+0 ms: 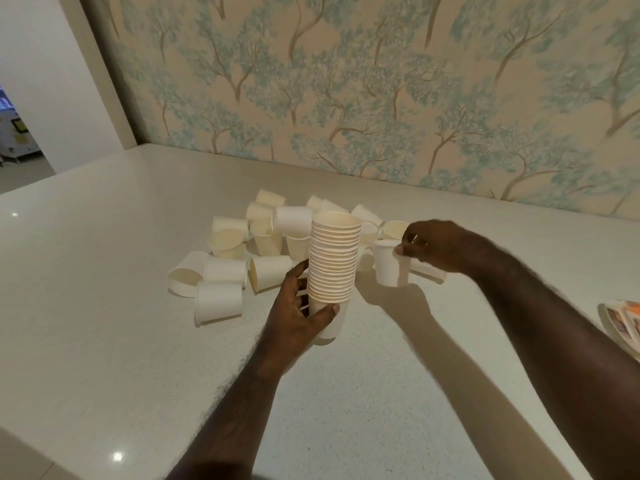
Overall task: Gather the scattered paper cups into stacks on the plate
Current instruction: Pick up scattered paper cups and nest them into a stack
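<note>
My left hand [299,311] grips the lower part of a tall stack of white paper cups [333,261], held upright above the white counter [104,341]. To its right, my right hand [433,245] pinches the rim of a single white paper cup [389,263], upright and just right of the stack. Several loose paper cups [221,268] lie scattered on the counter behind and left of the stack, some on their sides, some upright. The plate [609,329] shows only partly at the right edge, with something orange and white on it.
A wall with tree-patterned wallpaper [381,81] runs along the back of the counter. A white pillar [69,81] stands at the far left, with an opening to another room beyond it. The counter's front edge passes at the lower left.
</note>
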The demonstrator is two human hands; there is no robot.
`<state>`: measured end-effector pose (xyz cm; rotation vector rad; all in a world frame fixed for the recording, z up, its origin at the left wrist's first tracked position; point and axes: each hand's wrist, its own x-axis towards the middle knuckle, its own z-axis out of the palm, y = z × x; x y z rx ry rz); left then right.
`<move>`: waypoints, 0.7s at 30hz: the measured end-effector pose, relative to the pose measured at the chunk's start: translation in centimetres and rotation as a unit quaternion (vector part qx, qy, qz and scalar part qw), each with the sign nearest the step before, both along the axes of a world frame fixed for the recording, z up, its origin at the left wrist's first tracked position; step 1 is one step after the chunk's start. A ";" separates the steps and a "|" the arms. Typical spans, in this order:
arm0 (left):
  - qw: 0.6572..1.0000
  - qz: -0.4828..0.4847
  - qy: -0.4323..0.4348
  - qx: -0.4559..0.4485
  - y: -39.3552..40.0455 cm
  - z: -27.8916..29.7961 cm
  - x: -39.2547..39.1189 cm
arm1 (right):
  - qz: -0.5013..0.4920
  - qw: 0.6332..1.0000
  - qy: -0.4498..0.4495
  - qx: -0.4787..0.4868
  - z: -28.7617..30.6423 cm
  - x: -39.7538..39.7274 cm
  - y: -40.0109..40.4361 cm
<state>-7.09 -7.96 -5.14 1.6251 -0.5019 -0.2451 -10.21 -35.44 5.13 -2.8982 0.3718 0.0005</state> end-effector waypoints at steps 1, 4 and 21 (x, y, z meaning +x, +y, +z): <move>1.000 -0.001 0.001 0.001 -0.1 0.0 0.0 | -0.001 0.999 -0.038 0.032 1.1 -0.4 0.0; 1.000 -0.005 0.003 0.006 -0.3 -0.2 0.1 | -0.003 0.970 -0.212 0.120 4.3 -2.0 1.0; 1.000 -0.029 0.001 -0.003 -0.9 0.0 -0.5 | 0.041 0.983 -0.172 0.054 6.0 -3.2 6.4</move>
